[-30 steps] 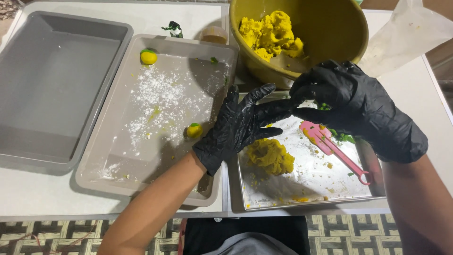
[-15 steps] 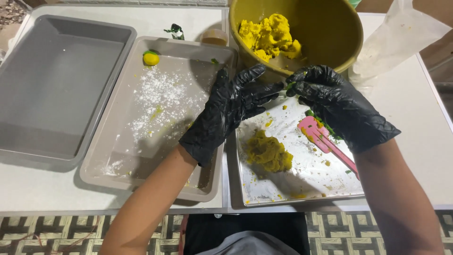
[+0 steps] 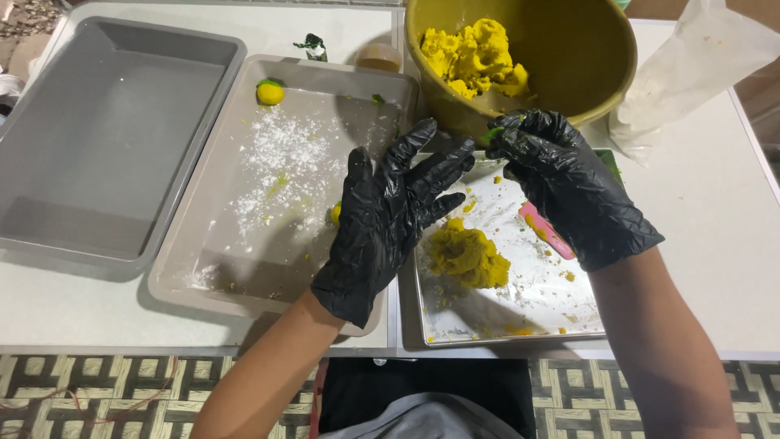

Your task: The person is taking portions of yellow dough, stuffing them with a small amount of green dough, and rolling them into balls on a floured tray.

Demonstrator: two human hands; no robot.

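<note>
We note glossy, wrinkled black gloves on left hand [image 3: 388, 213] and right hand [image 3: 569, 187]; shiny metal tray [image 3: 528, 313]; matt grey pan [image 3: 236, 276].

L hand [image 3: 390, 219] spread, gloved, left of steel tray [image 3: 520, 325] | R hand [image 3: 561, 183] pinching green bit [image 3: 494, 132] above tray | dough lump [image 3: 467, 256] on tray

Both hands [image 3: 479, 191] have drawn slightly apart (left fingers now spread)

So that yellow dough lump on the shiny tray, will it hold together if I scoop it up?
The yellow dough lump looks soft and craggy, so it will probably squash and shed bits; crumbs already dot the shiny tray. It likely sticks too, and won't roll.
</note>
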